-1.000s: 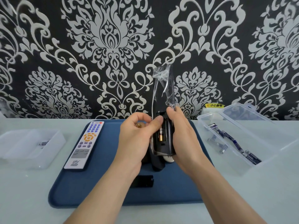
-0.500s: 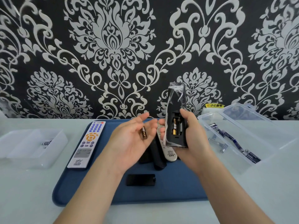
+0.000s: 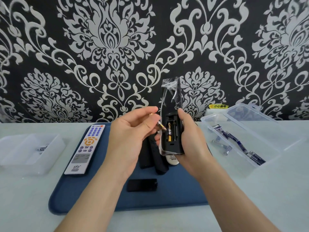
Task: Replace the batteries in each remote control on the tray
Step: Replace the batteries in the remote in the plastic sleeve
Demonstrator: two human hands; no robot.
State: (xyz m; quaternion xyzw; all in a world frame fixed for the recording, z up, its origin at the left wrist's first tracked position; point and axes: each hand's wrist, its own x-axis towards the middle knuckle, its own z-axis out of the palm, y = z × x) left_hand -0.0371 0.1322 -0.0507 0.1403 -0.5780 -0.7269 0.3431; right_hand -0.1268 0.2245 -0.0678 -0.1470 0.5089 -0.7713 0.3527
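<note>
My right hand (image 3: 192, 139) grips a black remote (image 3: 172, 114) wrapped in clear plastic, held upright above the blue tray (image 3: 70, 195) with its open battery bay facing me. One gold battery (image 3: 169, 133) sits in the bay; the slot beside it looks empty. My left hand (image 3: 130, 136) holds a second gold battery (image 3: 161, 127) in its fingers, right at the bay's left edge. The black battery cover (image 3: 142, 185) lies on the tray in front. A white remote (image 3: 85, 148) lies on the tray's left side. Two dark remotes (image 3: 155, 159) and a white one (image 3: 172, 159) lie under my hands.
An open clear box (image 3: 240, 158) with several blue batteries stands at the right, its lid tilted back toward the patterned wall. A translucent box (image 3: 25, 153) holding a battery or two sits at the left. The tray rests on a pale table.
My left hand took a battery out of the bay, drew it away to the left on an open palm, and now holds it in its fingers close to the bay again.
</note>
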